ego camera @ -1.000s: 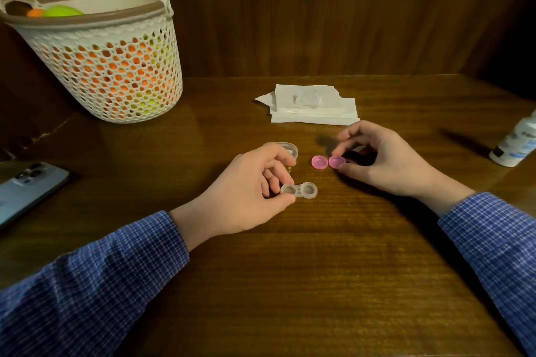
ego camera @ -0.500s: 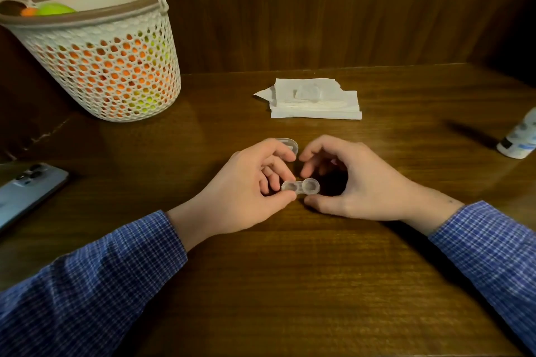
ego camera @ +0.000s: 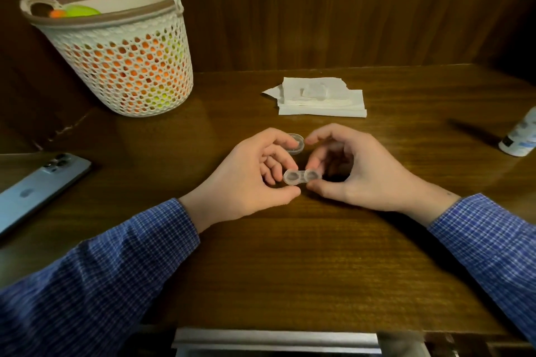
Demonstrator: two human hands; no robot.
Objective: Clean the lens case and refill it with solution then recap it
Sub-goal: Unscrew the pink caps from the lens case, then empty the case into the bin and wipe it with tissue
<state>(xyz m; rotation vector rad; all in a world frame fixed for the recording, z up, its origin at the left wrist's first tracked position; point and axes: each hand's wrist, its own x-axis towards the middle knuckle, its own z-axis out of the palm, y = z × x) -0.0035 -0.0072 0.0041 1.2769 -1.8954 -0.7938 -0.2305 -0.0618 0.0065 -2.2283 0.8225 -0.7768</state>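
Observation:
The clear two-well lens case (ego camera: 301, 176) lies uncapped at the middle of the wooden table. My left hand (ego camera: 252, 174) pinches its left end between thumb and fingers. My right hand (ego camera: 356, 171) grips its right end, thumb at the front and fingers curled over the back. The two pink caps are hidden, likely under my right hand. A small clear round dish (ego camera: 295, 145) sits just behind my left fingers. The white solution bottle (ego camera: 520, 136) stands at the far right edge of the view.
A folded white tissue stack (ego camera: 322, 97) lies behind my hands. A white lattice basket (ego camera: 127, 58) full of orange and green things stands at the back left. A blue phone (ego camera: 37, 188) lies at the left. A dark wooden wall closes the back.
My right hand left the two pink caps and came left onto the right end of the lens case. The caps are now out of sight. My left hand kept its hold.

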